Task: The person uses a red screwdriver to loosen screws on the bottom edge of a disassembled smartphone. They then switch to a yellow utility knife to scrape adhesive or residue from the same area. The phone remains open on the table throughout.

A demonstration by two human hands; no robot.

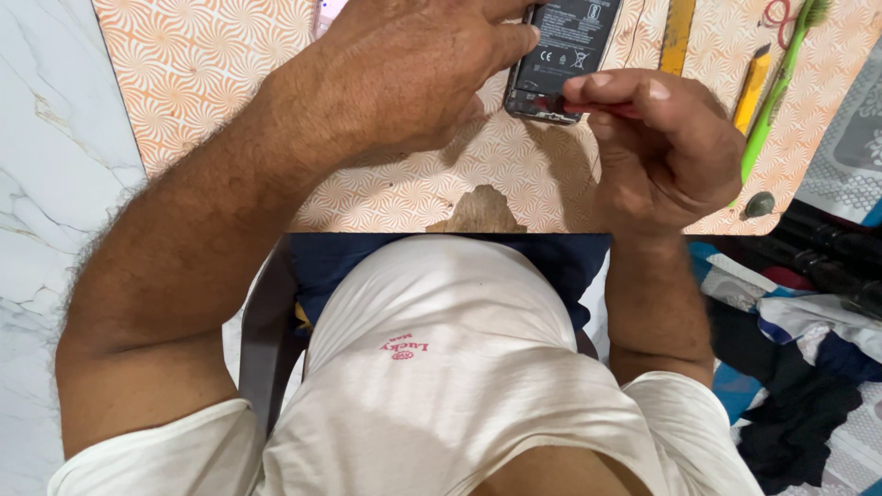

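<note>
White marble-like flooring (37, 184) runs along the left, and a heap of dark and patterned cloth (808, 367) lies on the right beside the seated person, whose white shirt (459, 386) fills the near part of the view. Beyond the lap begins the desk (211, 64), covered in an orange-and-cream swirl pattern; at the middle of its near edge the covering is chipped away in a brown patch (480, 213). Near the desk's near right corner sits a small dark round object (759, 204). The right hand (657, 152) hovers just in from that near edge, thumb and forefinger pinched shut on a thin red-handled tool (602, 108) whose tip meets the lower end of an opened phone (560, 55). The phone lies back-up towards the far edge, its black battery exposed. The left hand (413, 73) rests on the phone's left side, fingers pressed against it, holding it steady. Further right, a yellow strip (678, 35), a yellow-handled cutter (751, 89), a green toothbrush (776, 92) and red-handled scissors (781, 13) lie towards the far right corner.
</note>
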